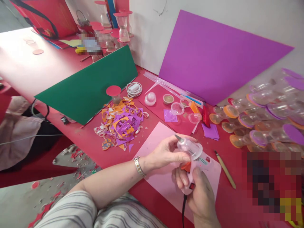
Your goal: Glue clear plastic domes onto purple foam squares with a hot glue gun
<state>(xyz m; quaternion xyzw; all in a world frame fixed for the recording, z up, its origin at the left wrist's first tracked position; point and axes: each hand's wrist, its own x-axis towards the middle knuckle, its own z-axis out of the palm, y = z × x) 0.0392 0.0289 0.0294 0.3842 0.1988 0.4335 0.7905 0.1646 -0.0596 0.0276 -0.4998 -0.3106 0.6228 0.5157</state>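
Observation:
My left hand (pixel 165 155), with a watch (pixel 139 166) on the wrist, is closed around a small clear plastic cup (pixel 193 150). In my right hand (pixel 201 193) is a pale hot glue gun (pixel 190 182) with an orange trigger, a red switch and a black cord. Its dark nozzle (pixel 178 137) shows beyond the cup, pointing up and left. Cup and gun overlap in view, and I cannot tell whether they touch. Both hands are above a pink sheet (pixel 155 180) on the red table.
Purple and orange paper scraps (pixel 125 123) lie left, before a green board (pixel 95 85). Behind are clear cups (pixel 177 108), a sand-filled cup (pixel 168 99) and purple squares (pixel 210 131). A wooden-handled tool (pixel 225 169) and stacked plastic hourglasses (pixel 261 110) are right. Another person sits left.

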